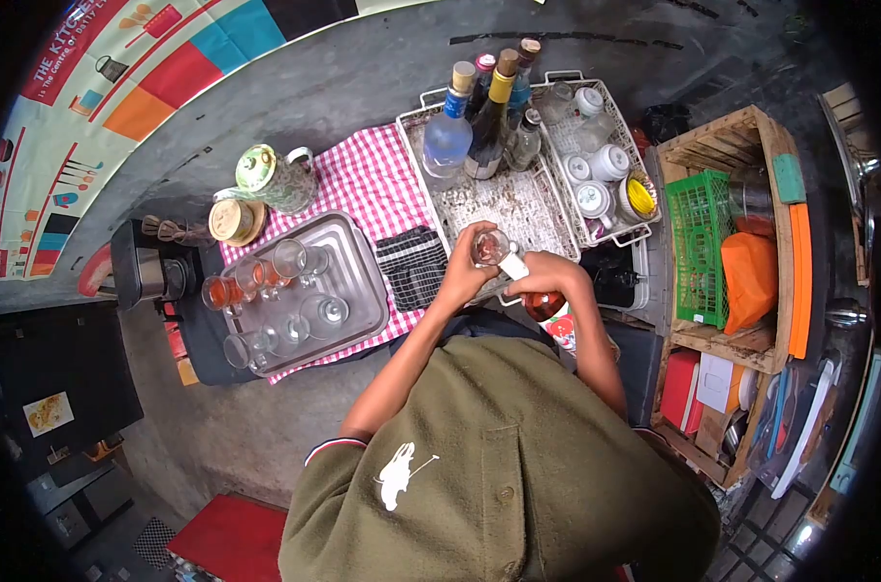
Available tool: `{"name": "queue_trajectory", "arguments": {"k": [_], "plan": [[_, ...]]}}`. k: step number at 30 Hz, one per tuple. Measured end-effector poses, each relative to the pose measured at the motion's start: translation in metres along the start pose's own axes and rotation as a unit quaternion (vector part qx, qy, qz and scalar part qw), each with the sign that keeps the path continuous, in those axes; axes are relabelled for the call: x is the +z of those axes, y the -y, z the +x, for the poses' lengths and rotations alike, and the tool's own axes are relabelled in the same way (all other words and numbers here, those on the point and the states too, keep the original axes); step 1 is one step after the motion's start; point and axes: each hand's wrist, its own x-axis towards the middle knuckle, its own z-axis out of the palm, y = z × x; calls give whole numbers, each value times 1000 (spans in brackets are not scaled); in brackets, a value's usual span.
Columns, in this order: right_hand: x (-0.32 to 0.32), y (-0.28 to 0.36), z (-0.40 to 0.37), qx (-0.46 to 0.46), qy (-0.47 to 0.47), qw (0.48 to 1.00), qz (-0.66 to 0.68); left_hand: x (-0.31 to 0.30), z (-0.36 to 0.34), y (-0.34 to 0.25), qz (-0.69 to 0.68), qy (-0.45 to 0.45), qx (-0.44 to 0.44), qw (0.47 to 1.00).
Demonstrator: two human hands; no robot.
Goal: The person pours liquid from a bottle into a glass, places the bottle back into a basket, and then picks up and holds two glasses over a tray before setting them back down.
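Note:
My left hand (467,274) is closed around a small clear glass (489,248) with something reddish in it. Close beside it, my right hand (549,274) is wrapped round a container with a white neck (514,276), tilted toward the glass's mouth. Reddish-brown contents (543,307) show below that hand; the fingers hide most of the container. On my left, a metal tray (359,301) bears several stemmed glasses (324,312), at least two of them holding orange-red liquid (257,275).
A white wire rack (504,206) ahead holds corked bottles (447,141); its neighbour holds white-lidded jars (610,162). Behind the tray stand a patterned teapot (283,182) and a lidded pot (235,221). A folded dark cloth (409,269) lies on the checked tablecloth (368,175). Wooden crates (727,136) stand right.

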Motion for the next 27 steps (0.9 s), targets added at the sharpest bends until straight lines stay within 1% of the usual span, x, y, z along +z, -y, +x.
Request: {"name": "queue_trajectory", "arguments": {"k": [4,10,13,16,22,27], "plan": [[1,-3,3,-18,1,1000,1,0,0,-1,-27,-2,-12,1000],[-2,2,2,-3,1,1000,-4,-2,1,2,-5,4,-2,1000],[-2,-1,5,3,20,1000,20,-2,1,1,-28,4,-19,999],[-1,-3,8,0,18,1000,6,-1,2,-1,-25,-8,-2,1000],[-6,5,-1,-27,-15,999,-15,0,2,-8,-30,-1,-27,999],[-3,0,2,-36,-37,998,-44,0,2,-6,-16,-4,-7,1000]]}}
